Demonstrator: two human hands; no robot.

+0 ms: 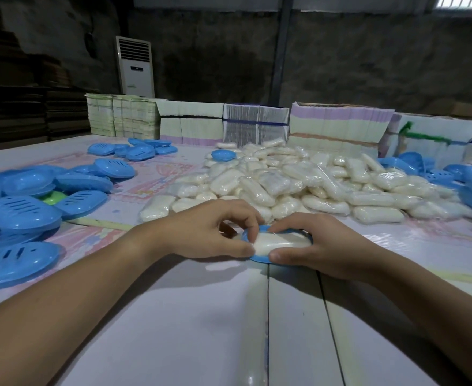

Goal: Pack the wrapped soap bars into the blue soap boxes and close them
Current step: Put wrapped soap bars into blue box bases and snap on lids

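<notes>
A wrapped white soap bar (273,243) lies in an open blue soap box half (258,258) on the table in front of me. My left hand (215,232) pinches the soap's left end with thumb and fingers. My right hand (321,246) curls round the box's right side, thumb on the front rim. A big heap of wrapped soap bars (299,185) lies just behind my hands. Closed blue soap boxes (20,213) are piled at the left.
More blue box halves lie at the far left (134,150) and at the right edge (468,179). One blue half (223,155) sits on the soap heap. Bundled flat cartons (257,126) line the table's back edge. A green piece (54,197) lies among the left boxes.
</notes>
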